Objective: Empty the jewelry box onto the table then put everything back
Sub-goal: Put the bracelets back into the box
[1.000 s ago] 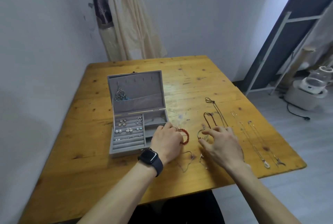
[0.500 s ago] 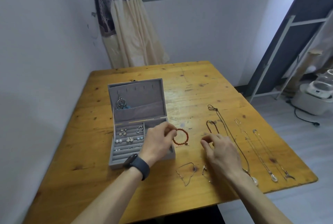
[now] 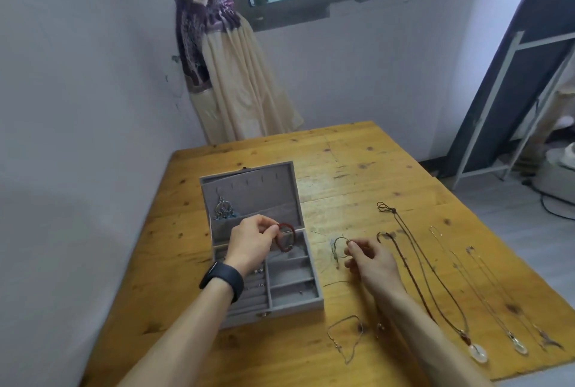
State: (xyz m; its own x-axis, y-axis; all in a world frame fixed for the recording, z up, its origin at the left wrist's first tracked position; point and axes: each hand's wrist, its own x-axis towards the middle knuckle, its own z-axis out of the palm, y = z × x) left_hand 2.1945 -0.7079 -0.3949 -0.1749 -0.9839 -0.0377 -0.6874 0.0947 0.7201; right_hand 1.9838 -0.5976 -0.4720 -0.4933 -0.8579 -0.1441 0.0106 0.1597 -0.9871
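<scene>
Return phase: the left hand (image 3: 252, 242), a second ago on the table (image 3: 357, 165) beside the jewelry box (image 3: 289, 312), now pinches the red bead bracelet (image 3: 286, 238) between thumb and forefinger, the loop hanging just beyond the fingertips over the box's right-hand compartments. The right hand (image 3: 371, 263), earlier spread flat, now pinches a thin bangle (image 3: 339, 246) at its fingertips, so both pieces seem ready for stowing.

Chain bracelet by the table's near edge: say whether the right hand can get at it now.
Probably, once freed: the chain bracelet lies uncovered beside the forearm, but the right hand pinches a thin bangle.
</scene>
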